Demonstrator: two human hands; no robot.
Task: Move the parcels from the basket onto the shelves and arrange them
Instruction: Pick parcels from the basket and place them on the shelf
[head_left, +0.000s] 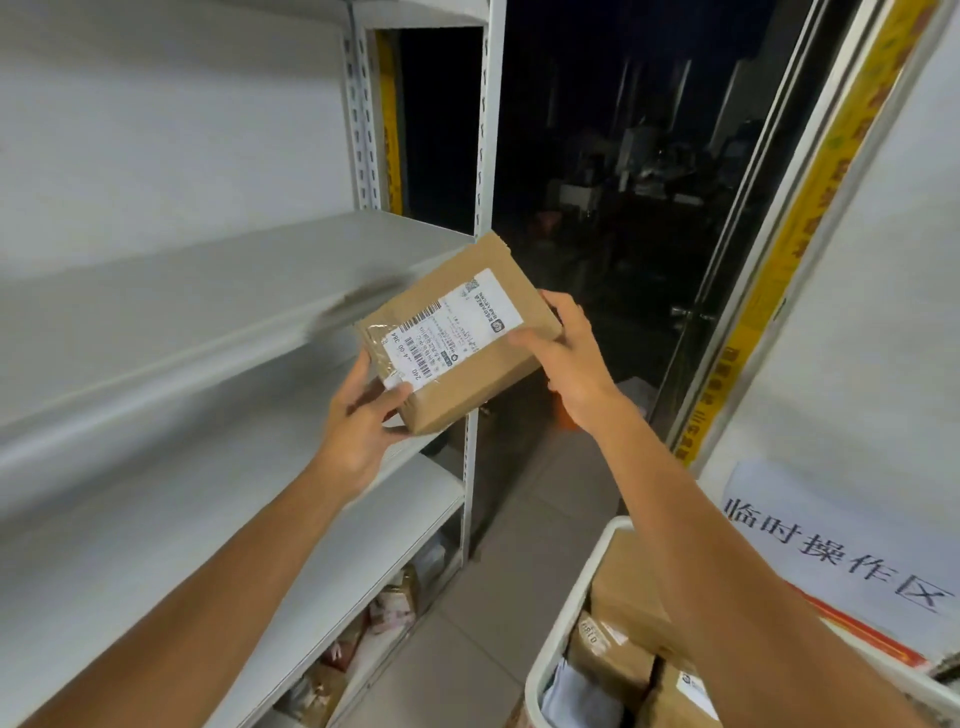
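Observation:
A flat brown cardboard parcel with a white shipping label is held in the air at the right end of the white shelves. My left hand grips its near left corner, thumb on the label. My right hand holds its right edge, thumb on top. The parcel is tilted, its far end higher, just off the middle shelf's front edge. The white basket stands at the lower right under my right forearm, with several brown parcels inside.
The shelf unit's white upright post stands just behind the parcel. Several parcels lie on the lowest shelf. A dark glass door is ahead, with a wall and a paper sign to the right. Tiled floor lies between shelves and basket.

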